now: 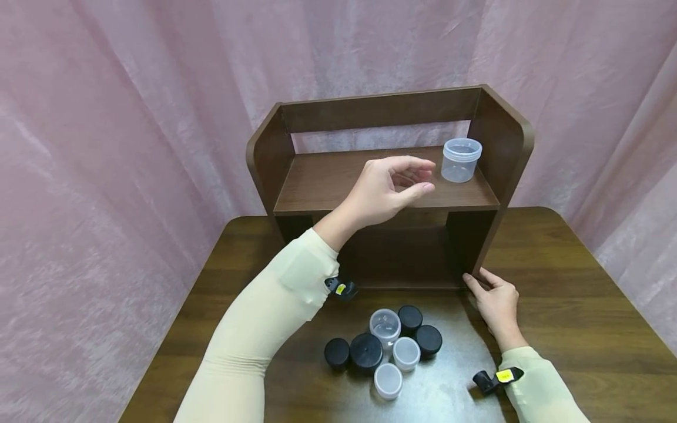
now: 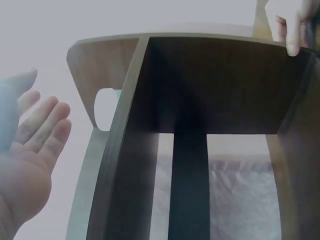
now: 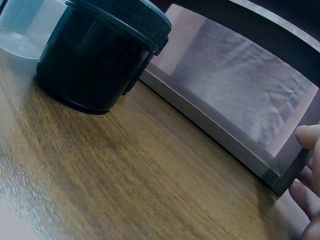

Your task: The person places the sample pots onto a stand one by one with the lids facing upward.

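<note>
A clear plastic jar with a translucent lid [image 1: 459, 167] stands upright at the right end of the upper board of a dark brown wooden shelf [image 1: 333, 176]. Just left of that jar, and apart from it, my left hand [image 1: 388, 191] is raised, fingers loosely bent and holding nothing. In the left wrist view the same hand [image 2: 27, 180] appears beside the shelf side. Low on the shelf's right side panel, my right hand [image 1: 497, 301] grips the front edge between thumb and fingers. The right wrist view shows this hand [image 3: 310, 185] at the bottom corner.
In front of the shelf, several black-lidded jars [image 1: 367, 351] and clear jars [image 1: 388, 380] stand clustered on the wooden table [image 1: 560, 305]. One black jar [image 3: 95, 60] looms close in the right wrist view. A pink curtain [image 1: 158, 117] hangs behind.
</note>
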A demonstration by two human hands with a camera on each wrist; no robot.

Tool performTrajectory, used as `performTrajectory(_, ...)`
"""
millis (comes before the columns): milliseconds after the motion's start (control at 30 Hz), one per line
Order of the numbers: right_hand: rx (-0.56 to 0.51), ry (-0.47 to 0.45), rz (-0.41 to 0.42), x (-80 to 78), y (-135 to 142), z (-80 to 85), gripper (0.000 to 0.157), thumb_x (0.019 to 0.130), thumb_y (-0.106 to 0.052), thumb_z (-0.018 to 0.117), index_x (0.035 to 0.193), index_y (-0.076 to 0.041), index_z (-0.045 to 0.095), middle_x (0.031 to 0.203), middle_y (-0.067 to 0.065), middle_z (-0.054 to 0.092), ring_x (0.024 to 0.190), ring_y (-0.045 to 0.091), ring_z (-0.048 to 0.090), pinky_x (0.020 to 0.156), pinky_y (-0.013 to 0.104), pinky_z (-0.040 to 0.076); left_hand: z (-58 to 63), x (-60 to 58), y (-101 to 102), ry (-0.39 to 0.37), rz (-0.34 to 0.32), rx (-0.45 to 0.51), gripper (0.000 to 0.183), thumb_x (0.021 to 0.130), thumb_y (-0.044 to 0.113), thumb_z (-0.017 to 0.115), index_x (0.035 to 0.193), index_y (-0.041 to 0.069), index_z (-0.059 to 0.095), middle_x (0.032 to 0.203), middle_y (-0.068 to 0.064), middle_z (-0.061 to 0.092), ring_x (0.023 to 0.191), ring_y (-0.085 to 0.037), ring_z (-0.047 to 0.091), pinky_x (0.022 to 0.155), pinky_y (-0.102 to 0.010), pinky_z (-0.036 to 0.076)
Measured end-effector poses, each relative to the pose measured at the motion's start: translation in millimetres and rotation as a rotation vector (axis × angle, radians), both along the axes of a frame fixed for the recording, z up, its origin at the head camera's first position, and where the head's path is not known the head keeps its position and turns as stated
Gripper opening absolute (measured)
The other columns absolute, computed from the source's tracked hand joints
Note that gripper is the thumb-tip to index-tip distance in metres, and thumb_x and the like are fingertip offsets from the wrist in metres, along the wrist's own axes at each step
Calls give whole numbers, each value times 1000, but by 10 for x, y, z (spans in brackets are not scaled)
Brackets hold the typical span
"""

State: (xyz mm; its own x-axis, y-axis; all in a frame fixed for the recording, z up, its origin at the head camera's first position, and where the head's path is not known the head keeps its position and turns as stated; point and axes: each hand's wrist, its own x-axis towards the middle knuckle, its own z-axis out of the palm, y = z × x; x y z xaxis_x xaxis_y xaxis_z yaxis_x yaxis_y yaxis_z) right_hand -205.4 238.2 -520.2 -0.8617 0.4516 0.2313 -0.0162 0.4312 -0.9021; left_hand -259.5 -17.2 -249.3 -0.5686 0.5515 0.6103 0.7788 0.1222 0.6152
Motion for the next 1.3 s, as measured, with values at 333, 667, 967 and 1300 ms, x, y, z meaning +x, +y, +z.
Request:
performTrajectory(333, -24, -32, 0, -1, -10, 13, 52, 82, -34, 77, 122, -2, 66, 119, 14, 64, 97, 5, 62, 68, 3, 43, -315, 253, -475, 0, -21, -112, 24, 86, 14, 73, 108, 4, 71, 98, -1, 71, 86, -5, 64, 73, -25, 54)
performTrajectory(667, -36, -19, -12, -26, -2, -8, 52, 81, -32, 78, 121, -1, 66, 118, 15, 64, 99, 7, 62, 68, 3, 43, -753, 374, -972, -51, 34, -159, 20, 86, 13, 74, 105, 8, 72, 98, 2, 71, 86, -6, 65, 73, -27, 54)
performTrajectory(967, -60, -27, 7, -36, -1, 1, 53, 82, -32, 77, 123, -1, 65, 121, 15, 63, 92, -2, 61, 66, 4, 44, -1084, 599, -1209, -131, 73, -177, 23, 82, 8, 76, 105, 6, 72, 98, -4, 72, 86, -12, 66, 72, -38, 56)
performTrajectory(1300, -50, -26, 0, -14, 1, 8, 53, 81, -33, 78, 122, -1, 66, 119, 16, 64, 90, -4, 60, 65, 4, 44, -1467, 757, -1418, -171, 93, -196, 19, 85, 16, 75, 104, 13, 73, 97, 6, 70, 86, -8, 65, 71, -31, 55)
